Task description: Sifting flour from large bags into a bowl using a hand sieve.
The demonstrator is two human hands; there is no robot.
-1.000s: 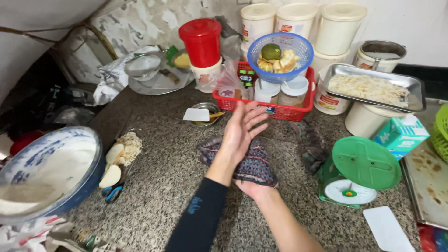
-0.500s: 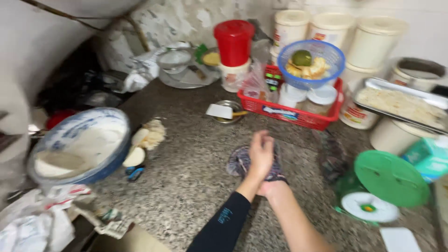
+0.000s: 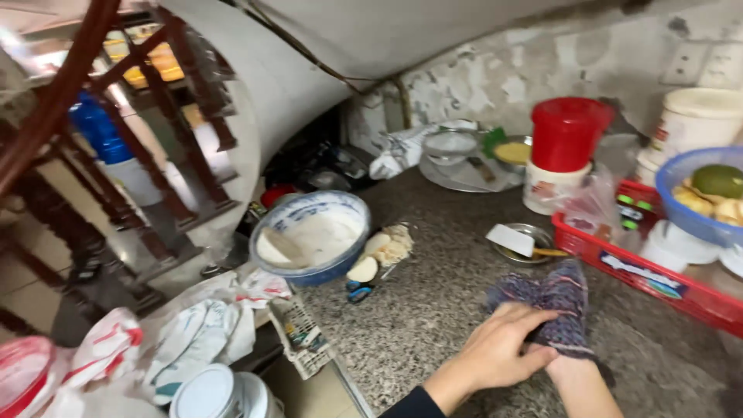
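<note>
The left hand point(image 3: 499, 352) lies flat, fingers together and curled over the near edge of a dark patterned knitted cloth point(image 3: 553, 306), pressing it down on the speckled grey stone counter point(image 3: 433, 310); the hand grips nothing, it simply rests on the fabric. The right hand is mostly hidden beneath that cloth, only its wrist and forearm point(image 3: 580, 387) showing at the bottom edge, so I cannot tell whether it is closed or spread. The cloth sits near the front of the counter, just in front of a red plastic crate point(image 3: 642, 275) and close beside a small round metal dish point(image 3: 530, 246) with a white scoop lying across it. Further left on the counter lies a little heap of pale peeled root pieces point(image 3: 383, 251) with a blue-handled peeler point(image 3: 360, 290) beside them, and next to those a large blue-and-white ceramic bowl point(image 3: 306, 267) holding something white. Behind, by the peeling wall, stands a red lidded plastic container point(image 3: 569, 131) on a white tub, and a blue plastic colander point(image 3: 685, 209) of fruit rests above the crate
</note>
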